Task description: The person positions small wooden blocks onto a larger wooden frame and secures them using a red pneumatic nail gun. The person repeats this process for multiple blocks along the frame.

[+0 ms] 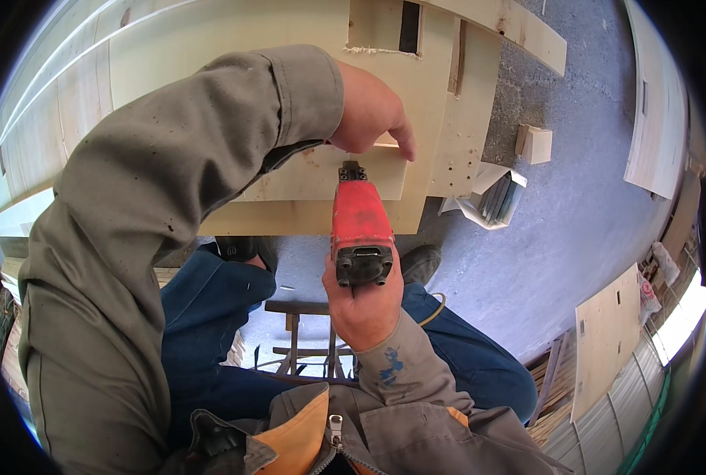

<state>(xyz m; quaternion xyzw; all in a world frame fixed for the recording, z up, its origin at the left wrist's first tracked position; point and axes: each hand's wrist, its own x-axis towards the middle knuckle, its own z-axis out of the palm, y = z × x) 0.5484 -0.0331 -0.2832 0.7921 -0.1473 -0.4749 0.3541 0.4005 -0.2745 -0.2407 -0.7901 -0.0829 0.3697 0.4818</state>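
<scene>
My right hand (pixel 362 317) is wrapped round the handle of a red and black nail gun (pixel 361 218). The gun's black nose (pixel 353 171) points away from me and meets the near face of a light wooden board (pixel 313 178). My left hand (pixel 371 111) reaches across from the left and grips this board near its right end. One finger bends down over the board's end corner; the other fingers are mostly hidden behind the hand. Beneath lies a larger pale wooden panel (pixel 226 91) with a rectangular cutout at its far side.
To the right, a small wood block (pixel 533 144) and an open white box (pixel 499 198) holding dark strips rest on the grey floor (pixel 582 222). A wooden panel (pixel 606 340) leans at the lower right. A small wooden stool (pixel 297 307) is between my legs.
</scene>
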